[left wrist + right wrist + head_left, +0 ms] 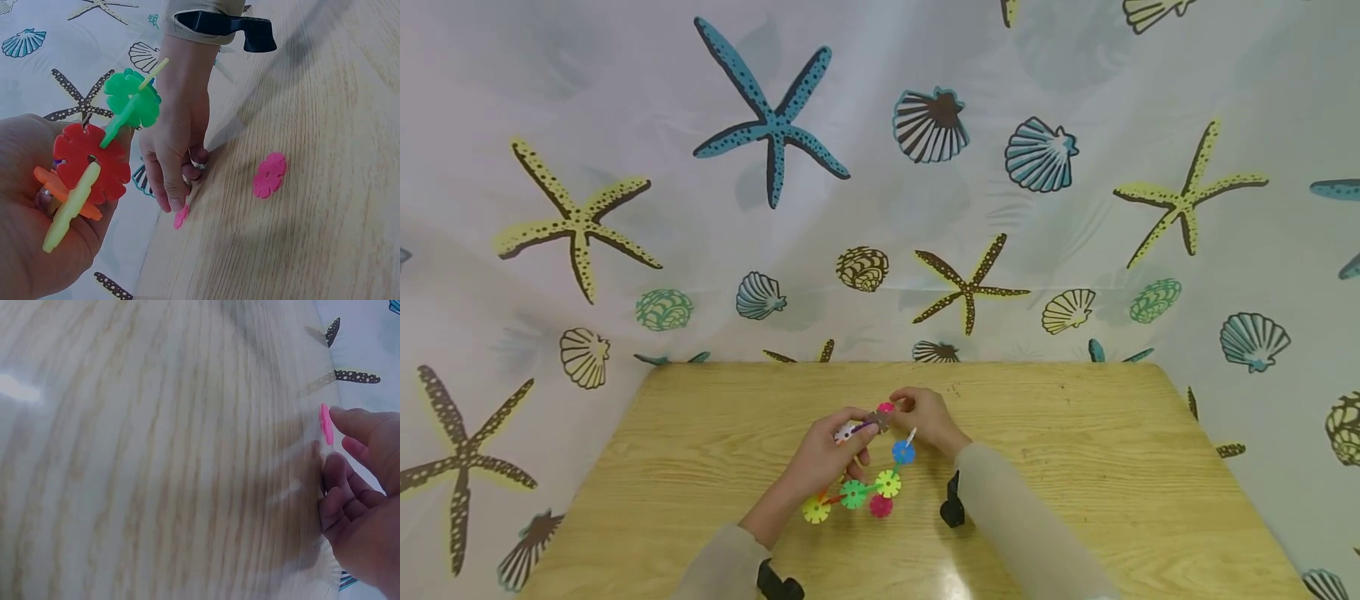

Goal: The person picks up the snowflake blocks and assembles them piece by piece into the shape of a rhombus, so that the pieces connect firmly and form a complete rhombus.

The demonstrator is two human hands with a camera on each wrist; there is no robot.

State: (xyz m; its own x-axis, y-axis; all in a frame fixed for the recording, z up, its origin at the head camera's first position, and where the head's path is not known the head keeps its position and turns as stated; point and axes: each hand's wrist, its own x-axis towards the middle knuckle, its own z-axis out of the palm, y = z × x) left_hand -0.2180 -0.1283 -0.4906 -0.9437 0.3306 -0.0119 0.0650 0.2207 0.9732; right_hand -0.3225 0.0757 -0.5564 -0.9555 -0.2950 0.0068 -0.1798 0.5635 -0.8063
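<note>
My left hand (pixel 835 450) grips a chain of notched plastic flower discs, with a grey-brown disc (pixel 878 421) near its fingertips and a white disc (pixel 845 432) partly hidden by its fingers. From the hand hang a yellow disc (pixel 816 510), a green disc (pixel 853 494) and a blue disc (pixel 903 452). A red disc (pixel 91 162) shows against the palm in the left wrist view. At the table's far part, my right hand (pixel 927 417) touches a pink disc (pixel 326 424) with a fingertip. Its other fingers are loosely bent.
Another pink disc (pixel 270 175) lies on the wooden table (pixel 1075 467), below the chain in the head view. A cloth printed with starfish and shells (pixel 865 192) hangs behind the table and along its sides. Black wrist mounts (pixel 952 502) sit on both sleeves.
</note>
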